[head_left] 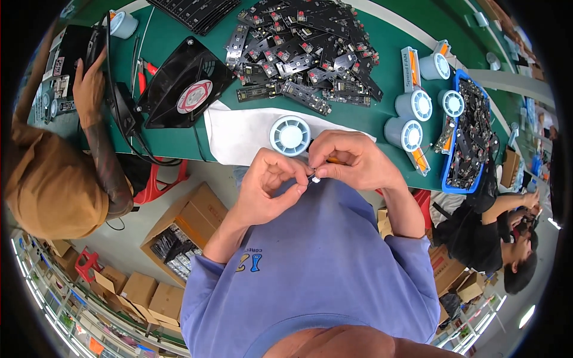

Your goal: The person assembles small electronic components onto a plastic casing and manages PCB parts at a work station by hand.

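A blue tray [446, 173] at the right end of the green worktop [179, 36] is filled with small black circuit boards, and a larger loose heap of black circuit boards [304, 48] lies on the far middle of the worktop. On the floor to the left, an open cardboard box [185, 230] holds dark parts in clear bags.

Close to the person's chest, both hands meet over a tiny white part [314, 178]. The left hand [268, 185] has its grip pinched together on the part, thumb and forefinger closed at its left side. The right hand [352, 161] is curled, its grip clamped on a thin orange-handled tool [335, 160] whose tip meets the part.

Just beyond the hands, a pale blue round spool [290, 135] sits on a white cloth [239, 134]. Three more pale blue spools [413, 105] stand to the right, near the tray. A black square fan [185, 83] lies far left of the cloth.
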`<state>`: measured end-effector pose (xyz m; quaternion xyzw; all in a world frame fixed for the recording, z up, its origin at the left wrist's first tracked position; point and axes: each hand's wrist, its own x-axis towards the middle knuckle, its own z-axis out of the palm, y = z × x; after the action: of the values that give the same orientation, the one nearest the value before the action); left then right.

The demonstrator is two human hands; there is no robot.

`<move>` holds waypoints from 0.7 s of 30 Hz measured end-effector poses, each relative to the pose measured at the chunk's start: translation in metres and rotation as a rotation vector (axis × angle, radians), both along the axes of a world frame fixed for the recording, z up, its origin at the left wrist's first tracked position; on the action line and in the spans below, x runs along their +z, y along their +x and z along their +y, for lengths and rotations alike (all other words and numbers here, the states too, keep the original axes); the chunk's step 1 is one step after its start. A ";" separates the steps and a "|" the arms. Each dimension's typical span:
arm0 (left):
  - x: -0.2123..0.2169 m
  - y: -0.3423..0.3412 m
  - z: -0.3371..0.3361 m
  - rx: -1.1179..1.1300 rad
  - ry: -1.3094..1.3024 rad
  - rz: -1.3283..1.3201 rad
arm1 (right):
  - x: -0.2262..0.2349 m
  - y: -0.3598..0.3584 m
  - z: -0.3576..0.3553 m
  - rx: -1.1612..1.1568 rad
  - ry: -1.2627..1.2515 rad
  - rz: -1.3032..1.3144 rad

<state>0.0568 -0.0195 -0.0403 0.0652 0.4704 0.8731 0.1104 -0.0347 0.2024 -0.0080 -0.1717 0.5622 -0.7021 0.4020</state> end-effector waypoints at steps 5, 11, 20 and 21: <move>-0.004 -0.003 0.000 -0.018 0.013 0.005 | 0.002 0.008 -0.003 -0.120 0.083 0.020; 0.003 0.005 0.022 0.131 0.015 -0.007 | 0.021 0.072 0.004 -0.300 0.354 -0.185; 0.015 -0.012 0.015 0.173 -0.481 0.311 | 0.006 0.086 -0.017 -0.535 0.146 -0.263; 0.019 -0.019 0.011 0.256 -0.883 0.538 | 0.009 0.085 -0.013 -0.561 0.255 -0.140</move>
<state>0.0376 -0.0090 -0.0217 0.1764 0.8090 0.5508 -0.1047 0.0505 0.1895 0.0008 0.0906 0.6419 -0.7197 0.2488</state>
